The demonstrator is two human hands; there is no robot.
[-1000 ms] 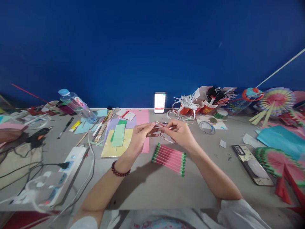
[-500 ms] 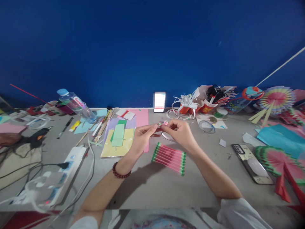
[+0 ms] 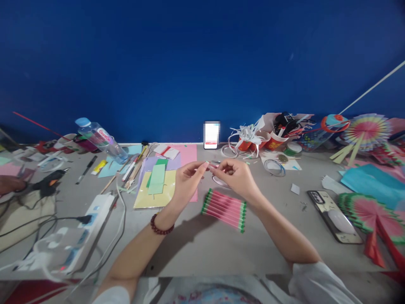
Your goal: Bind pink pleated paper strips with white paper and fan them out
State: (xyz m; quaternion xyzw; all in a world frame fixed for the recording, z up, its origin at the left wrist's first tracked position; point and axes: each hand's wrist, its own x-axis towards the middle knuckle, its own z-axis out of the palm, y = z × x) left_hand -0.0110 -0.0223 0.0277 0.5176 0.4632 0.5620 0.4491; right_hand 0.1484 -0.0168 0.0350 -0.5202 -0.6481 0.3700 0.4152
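My left hand (image 3: 189, 182) and my right hand (image 3: 236, 176) meet above the middle of the table, fingertips pinched together. Between them is a small, thin pale pink piece (image 3: 209, 165) that looks like folded paper; most of it is hidden by the fingers. Just below, a pleated pink paper strip with green ends (image 3: 224, 210) lies on the tabletop. Part of a white, ring-shaped item (image 3: 220, 182) shows under my right hand.
On the left are a stack of coloured papers (image 3: 144, 200), a power strip (image 3: 91, 230), a plastic bottle (image 3: 103, 138) and another person's hand (image 3: 12, 185) by a glue gun (image 3: 49, 181). To the right lie a phone (image 3: 322, 207) and a watermelon-patterned paper fan (image 3: 363, 211). Paper cups (image 3: 275, 142) stand behind.
The coloured bits that stuck up above my fingertips are now a thinner, flatter piece between them. My hands have barely shifted. The pleated paper lies in the same place.
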